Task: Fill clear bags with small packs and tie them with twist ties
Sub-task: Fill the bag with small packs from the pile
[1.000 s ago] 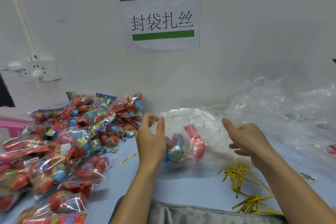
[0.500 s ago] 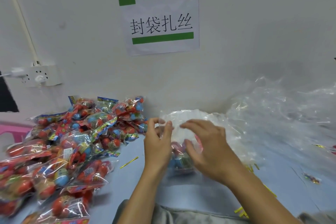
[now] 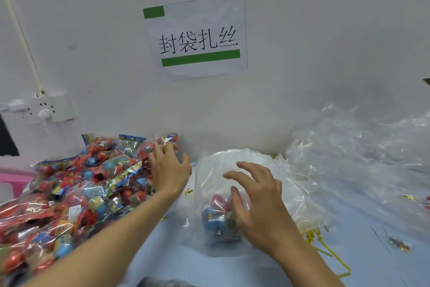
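A clear bag (image 3: 232, 170) stands on the blue table (image 3: 176, 251) in the middle, with a few small packs (image 3: 216, 217) in red and blue at its bottom. My right hand (image 3: 258, 200) hovers at the bag's front, fingers spread and loosely bent, thumb against the plastic by the packs. My left hand (image 3: 168, 168) reaches left over the heap of small packs (image 3: 76, 184), fingers spread and touching the top packs near the wall; whether it holds one I cannot tell. Gold twist ties (image 3: 323, 240) lie to the right of the bag.
A pile of empty clear bags (image 3: 360, 158) fills the back right. A white wall with a paper sign (image 3: 197, 37) stands right behind the table. A power strip (image 3: 44, 109) hangs on the wall at left. A pink object (image 3: 11, 177) sits at the far left.
My left hand has let go of the bag's mouth and moved left onto the pack heap. My right hand has shifted to the bag's front, lower right.
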`<action>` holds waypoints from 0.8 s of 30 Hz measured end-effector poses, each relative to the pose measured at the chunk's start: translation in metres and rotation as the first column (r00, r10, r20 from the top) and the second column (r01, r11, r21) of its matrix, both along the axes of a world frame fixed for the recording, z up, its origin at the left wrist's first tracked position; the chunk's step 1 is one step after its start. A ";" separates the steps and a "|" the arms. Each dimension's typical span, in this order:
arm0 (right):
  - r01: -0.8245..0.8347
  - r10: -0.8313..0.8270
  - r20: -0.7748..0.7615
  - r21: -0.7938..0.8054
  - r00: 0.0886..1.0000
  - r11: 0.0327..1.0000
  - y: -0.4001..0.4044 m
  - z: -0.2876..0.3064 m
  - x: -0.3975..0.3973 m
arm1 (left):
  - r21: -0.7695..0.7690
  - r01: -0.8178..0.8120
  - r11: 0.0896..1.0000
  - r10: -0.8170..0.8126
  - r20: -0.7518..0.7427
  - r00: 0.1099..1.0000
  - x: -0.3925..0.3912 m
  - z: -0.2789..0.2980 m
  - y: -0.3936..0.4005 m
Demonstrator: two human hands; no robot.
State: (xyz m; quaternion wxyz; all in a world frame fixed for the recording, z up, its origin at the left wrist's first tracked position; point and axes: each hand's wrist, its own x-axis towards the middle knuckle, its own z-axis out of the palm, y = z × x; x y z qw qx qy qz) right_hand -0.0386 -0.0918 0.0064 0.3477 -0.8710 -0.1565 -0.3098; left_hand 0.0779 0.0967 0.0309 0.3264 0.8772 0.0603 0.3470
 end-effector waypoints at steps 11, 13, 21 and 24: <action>-0.001 0.002 -0.029 0.017 1.000 1.000 -0.002 -0.004 0.005 | 0.538 -0.028 0.842 0.263 -0.365 0.893 0.064 0.019 0.059; 0.001 0.000 -0.037 0.018 0.999 1.000 -0.003 -0.005 0.006 | 0.518 -0.038 0.854 0.235 -0.321 0.917 0.062 0.023 0.061; -0.004 0.008 -0.080 0.049 0.997 0.999 -0.002 -0.002 0.004 | 0.467 -0.030 0.884 0.127 -0.176 0.976 0.055 0.041 0.075; -0.013 0.018 -0.084 0.061 0.996 0.998 -0.001 -0.001 0.003 | 0.427 -0.014 0.904 0.068 -0.112 0.991 0.054 0.047 0.073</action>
